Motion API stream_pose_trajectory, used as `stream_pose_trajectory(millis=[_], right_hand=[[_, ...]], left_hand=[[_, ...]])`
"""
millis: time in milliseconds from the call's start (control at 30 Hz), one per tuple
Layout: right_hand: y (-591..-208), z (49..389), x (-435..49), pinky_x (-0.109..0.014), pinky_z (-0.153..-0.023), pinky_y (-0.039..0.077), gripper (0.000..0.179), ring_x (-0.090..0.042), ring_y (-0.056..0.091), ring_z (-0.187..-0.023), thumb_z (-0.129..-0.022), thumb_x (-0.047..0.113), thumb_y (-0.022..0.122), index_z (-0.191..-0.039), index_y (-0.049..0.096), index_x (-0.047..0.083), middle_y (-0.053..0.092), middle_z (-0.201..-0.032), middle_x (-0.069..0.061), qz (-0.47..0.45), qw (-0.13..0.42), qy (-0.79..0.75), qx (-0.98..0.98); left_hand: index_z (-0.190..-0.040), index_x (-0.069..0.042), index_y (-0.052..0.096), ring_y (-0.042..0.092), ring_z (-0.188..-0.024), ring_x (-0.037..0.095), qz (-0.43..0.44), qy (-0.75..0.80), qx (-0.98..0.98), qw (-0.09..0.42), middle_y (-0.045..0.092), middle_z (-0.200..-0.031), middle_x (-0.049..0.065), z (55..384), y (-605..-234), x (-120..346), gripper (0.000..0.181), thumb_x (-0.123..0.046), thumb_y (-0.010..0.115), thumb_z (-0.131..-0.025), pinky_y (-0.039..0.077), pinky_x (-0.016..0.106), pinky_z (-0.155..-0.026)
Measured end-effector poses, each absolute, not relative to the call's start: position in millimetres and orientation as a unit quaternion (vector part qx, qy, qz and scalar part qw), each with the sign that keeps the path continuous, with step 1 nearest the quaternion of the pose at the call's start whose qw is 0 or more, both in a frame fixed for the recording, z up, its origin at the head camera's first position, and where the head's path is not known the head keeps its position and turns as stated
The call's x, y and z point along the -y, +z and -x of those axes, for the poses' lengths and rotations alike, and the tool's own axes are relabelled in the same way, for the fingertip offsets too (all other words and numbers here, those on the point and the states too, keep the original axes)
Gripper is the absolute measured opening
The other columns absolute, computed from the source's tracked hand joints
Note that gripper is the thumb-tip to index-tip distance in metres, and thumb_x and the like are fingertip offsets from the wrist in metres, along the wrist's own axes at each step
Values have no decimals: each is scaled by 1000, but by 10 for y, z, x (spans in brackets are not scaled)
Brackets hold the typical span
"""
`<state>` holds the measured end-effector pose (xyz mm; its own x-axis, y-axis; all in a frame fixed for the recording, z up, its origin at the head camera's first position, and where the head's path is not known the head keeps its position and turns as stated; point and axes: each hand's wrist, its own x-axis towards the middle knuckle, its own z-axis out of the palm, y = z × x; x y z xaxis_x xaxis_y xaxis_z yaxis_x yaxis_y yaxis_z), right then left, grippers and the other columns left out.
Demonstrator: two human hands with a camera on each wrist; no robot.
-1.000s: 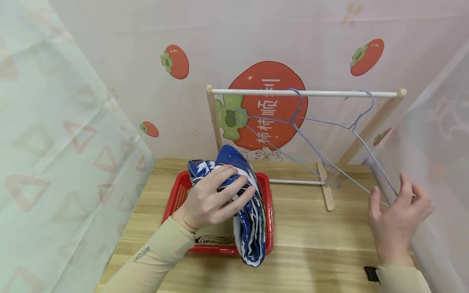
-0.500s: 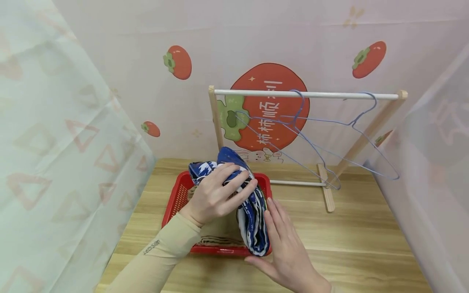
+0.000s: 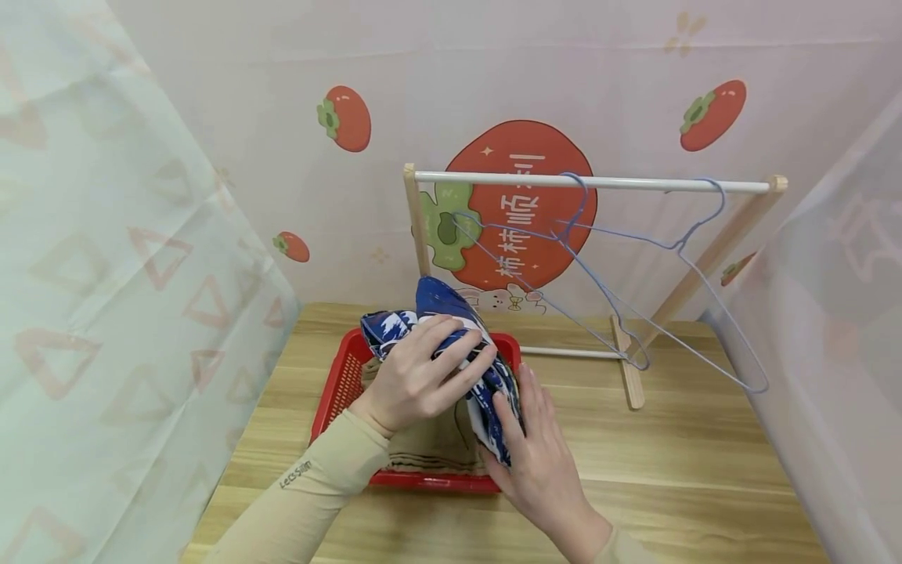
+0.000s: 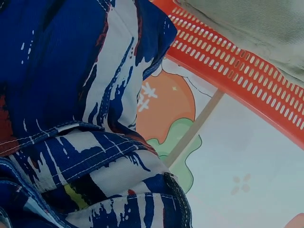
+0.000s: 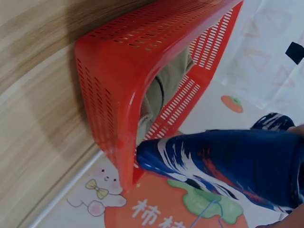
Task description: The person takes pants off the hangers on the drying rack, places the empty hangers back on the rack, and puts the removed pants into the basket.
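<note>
A folded blue-and-white patterned garment (image 3: 438,296) lies slantwise over the red basket (image 3: 343,374). My left hand (image 3: 416,380) grips it from above, fingers draped across the fabric and thumb hidden. Around its near right end, my right hand (image 3: 546,466) holds it, with the thumb toward the basket's front and the fingers along the outer side. Stitched seams and layered folds of the garment (image 4: 57,66) fill much of the left wrist view. Underneath, folded khaki cloth (image 3: 430,439) lies inside the basket.
Behind and right of the basket stands a wood-and-white drying rack (image 3: 479,178). Two blue wire hangers hang from its bar, the left hanger (image 3: 586,196) and the right hanger (image 3: 723,200). A printed curtain (image 3: 239,102) encloses the wooden table (image 3: 676,462).
My right hand has come left from the right hanger to the garment's near end and closed around it. That end has lifted and turned slightly right. The right hanger has swung; my left hand stays on the garment.
</note>
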<state>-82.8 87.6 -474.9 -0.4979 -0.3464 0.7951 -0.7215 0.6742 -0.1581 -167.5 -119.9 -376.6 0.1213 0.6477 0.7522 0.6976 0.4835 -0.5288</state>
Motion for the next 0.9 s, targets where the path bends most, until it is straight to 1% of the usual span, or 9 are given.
stream_pose_trajectory(millis=[100,133,233,333,433,500,567,700,900], right_hand=[[-4746,871,-894,-64,-95,52,63,-49,50,-133,-103,32,54,-154,31,3,31,-157,-36,-307,381,250,836],[-4740,881,-907,-61,-91,55,69,-48,53,-131,-100,27,61,-155,27,4,30,-158,-35,-300,375,255,839],[-4714,921,-964,-50,-79,61,94,-43,60,-124,-84,7,80,-157,21,2,30,-161,-30,-275,356,268,852],[-4678,979,-1030,-49,-80,61,109,-41,62,-122,-69,-6,88,-157,23,-2,39,-158,-25,-252,342,274,863],[-4651,1043,-1092,-51,-90,57,81,-39,62,-124,-88,0,76,-156,31,-3,51,-151,-21,-255,340,266,865],[-4636,1081,-1122,-50,-90,57,57,-38,65,-119,-102,9,61,-153,39,-4,58,-143,-20,-269,358,253,858],[-4619,1113,-1139,-48,-85,59,44,-36,69,-111,-109,16,45,-149,46,-3,64,-135,-19,-284,387,233,846],[-4549,1186,-1136,-45,-78,61,38,-32,73,-98,-111,15,41,-141,58,-1,70,-123,-17,-310,445,209,813],[-4390,1319,-1084,-48,-83,60,35,-35,71,-106,-110,15,45,-136,63,1,71,-122,-17,-354,463,185,791]], left_hand=[[-121,-6,71,71,-101,33,510,-17,663,548,71,-114,16,1664,-3768,1215,24,-15,66,-100,59,47,-93],[-121,-6,71,71,-101,33,510,-14,664,547,71,-114,16,1660,-3769,1226,23,-15,66,-101,59,47,-93],[-121,-7,71,71,-101,33,511,-9,665,544,71,-114,15,1647,-3767,1267,22,-14,64,-102,59,47,-94],[-120,-7,72,71,-101,33,515,-3,667,538,72,-114,15,1633,-3767,1312,22,-14,63,-102,58,46,-95],[-121,-8,71,72,-102,32,521,12,667,532,72,-115,15,1617,-3778,1364,22,-16,63,-103,58,46,-95],[-123,-9,71,72,-102,31,527,24,668,524,72,-117,14,1605,-3794,1408,23,-18,63,-103,57,46,-96],[-125,-9,70,71,-103,31,535,38,667,517,72,-119,14,1592,-3816,1468,25,-18,63,-103,57,46,-97],[-131,-11,65,70,-104,31,543,55,678,493,70,-123,14,1575,-3901,1652,29,-19,60,-104,57,47,-97],[-137,-6,59,65,-105,33,505,57,720,473,65,-118,15,1653,-4098,1912,32,-5,52,-106,58,44,-95]])
